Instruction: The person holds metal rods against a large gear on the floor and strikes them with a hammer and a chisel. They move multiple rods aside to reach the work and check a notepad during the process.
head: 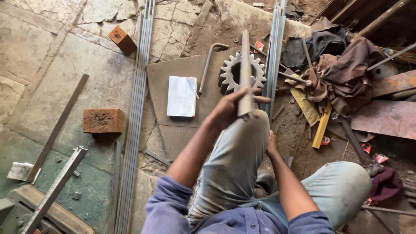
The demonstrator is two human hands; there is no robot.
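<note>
Likely stiff, heavyish steel: metal bar (245, 71) runs 12 o'clock from raised knee (249, 130); left hand (229, 108) wrapped around its lower end, best hold; right hand (271, 145) mostly hidden behind knee, grip unclear.

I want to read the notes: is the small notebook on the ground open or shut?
Open. The notebook lies flat on the brown board, a white written page facing up, a pen across it.
</note>
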